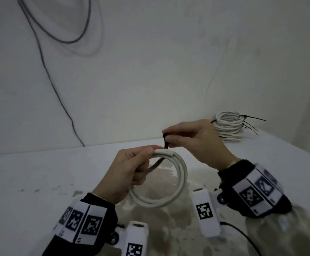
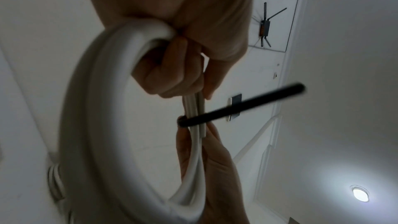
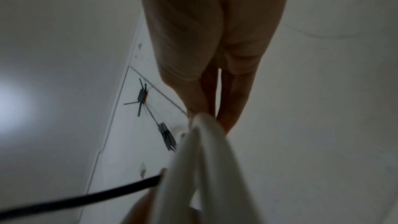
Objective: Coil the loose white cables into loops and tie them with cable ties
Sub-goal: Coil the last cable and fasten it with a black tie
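The left hand [image 1: 126,174] grips a coiled white round cable [image 1: 178,174] above the white table [image 1: 39,172]; at its 12 o'clock, the right hand [image 1: 196,141] pinches a black plastic cable tie [image 1: 165,140].

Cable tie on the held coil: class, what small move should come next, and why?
Probably pull the black cable tie snug. It already wraps the white coil, which the left hand grips, while the right hand pinches the tie at the top; whether it is locked cannot be seen.

Surface finishes at the counter

White cable [image 1: 180,174]: smooth, matt plastic sheath. Cable tie [image 2: 243,105]: black, smooth plastic strip. Counter [image 1: 39,174]: pale, matt, stained and worn in patches.
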Demonstrator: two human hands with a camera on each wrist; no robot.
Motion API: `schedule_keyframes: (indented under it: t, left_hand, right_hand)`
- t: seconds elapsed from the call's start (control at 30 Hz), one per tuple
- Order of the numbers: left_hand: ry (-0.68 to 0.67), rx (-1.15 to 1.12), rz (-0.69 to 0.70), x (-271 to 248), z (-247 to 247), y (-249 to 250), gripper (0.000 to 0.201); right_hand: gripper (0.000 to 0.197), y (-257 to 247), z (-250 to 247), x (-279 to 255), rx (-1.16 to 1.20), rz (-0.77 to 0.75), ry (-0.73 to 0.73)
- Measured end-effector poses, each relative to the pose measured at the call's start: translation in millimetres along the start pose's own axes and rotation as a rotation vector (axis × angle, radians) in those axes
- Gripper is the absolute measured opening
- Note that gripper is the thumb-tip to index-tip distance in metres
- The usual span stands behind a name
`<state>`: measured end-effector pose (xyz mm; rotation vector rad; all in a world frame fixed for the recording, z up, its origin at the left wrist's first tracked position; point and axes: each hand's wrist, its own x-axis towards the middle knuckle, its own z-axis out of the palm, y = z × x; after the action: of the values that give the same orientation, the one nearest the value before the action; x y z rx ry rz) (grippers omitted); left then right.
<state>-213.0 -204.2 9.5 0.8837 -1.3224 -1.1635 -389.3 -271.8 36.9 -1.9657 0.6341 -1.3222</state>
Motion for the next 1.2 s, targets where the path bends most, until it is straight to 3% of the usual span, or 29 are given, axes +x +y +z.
schedule_keyframes:
  t: [0.17, 0.33, 0.5, 0.63, 0.77, 0.8, 0.9, 1.03, 1.13, 1.2]
  left_hand:
    - [0.122, 0.01, 0.031, -8, -29, 8, 0.035]
    - [0.114, 0.101, 0.034, -11, -51, 15, 0.025]
    - [0.149, 0.096, 0.103, -11, -60, 21, 0.039]
    - [0.183, 0.07, 0.099, -9, -65, 21, 0.033]
    - [0.239, 0.001, 0.118, -8, -68, 24, 0.039]
    - [0.255, -0.004, 0.128, -8, -70, 26, 0.039]
    - [0.283, -0.003, 0.145, -10, -72, 30, 0.049]
    - [0.317, 0.005, 0.174, -11, -72, 32, 0.05]
    - [0.34, 0.053, 0.214, -11, -71, 32, 0.029]
    - [0.352, 0.086, 0.228, -11, -70, 32, 0.027]
  right_hand:
    - [0.016, -7, 39, 5, 0.132, 0.002, -0.038]
    - [0.013, -11, 70, 14, 0.075, 0.007, -0.057]
    - [0.01, -14, 90, 23, 0.07, 0.009, 0.031]
    - [0.02, -9, 94, 21, -0.169, -0.076, -0.074]
    - [0.051, -14, 83, 16, -0.326, -0.27, -0.152]
    - [0.049, -19, 82, 16, -0.329, -0.336, -0.17]
    - [0.019, -28, 90, 13, -0.243, -0.436, -0.206]
    - [0.008, -34, 103, 9, -0.149, -0.311, -0.085]
    - [0.02, -36, 107, 9, -0.015, -0.133, -0.018]
    - [0.024, -37, 106, 10, 0.043, -0.042, 0.013]
